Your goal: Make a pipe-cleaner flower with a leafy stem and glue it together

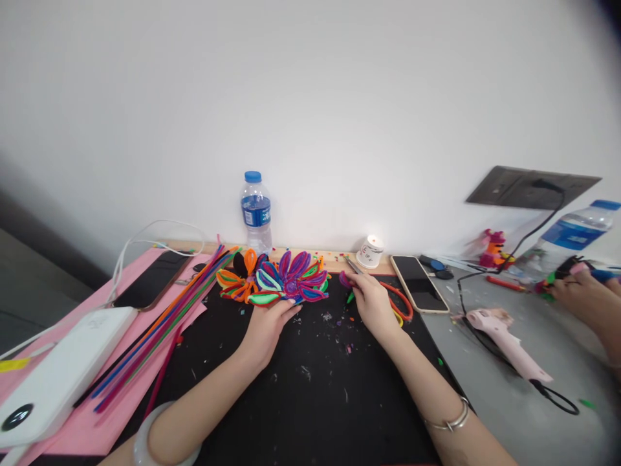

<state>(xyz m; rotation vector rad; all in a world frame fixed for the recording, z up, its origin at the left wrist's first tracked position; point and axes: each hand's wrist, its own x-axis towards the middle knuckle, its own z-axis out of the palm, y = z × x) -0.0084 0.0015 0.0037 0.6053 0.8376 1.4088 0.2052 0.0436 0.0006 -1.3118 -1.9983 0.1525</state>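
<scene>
Near desk's back edge, clamping fuzzy, loop-petalled, multicoloured flower in left grip, slim metal tool in right grip.

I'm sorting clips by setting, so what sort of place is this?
Probably a craft workspace: colourful pipe cleaners, a fuzzy multicoloured flower in the left hand, and what looks like a pink glue gun.
</scene>
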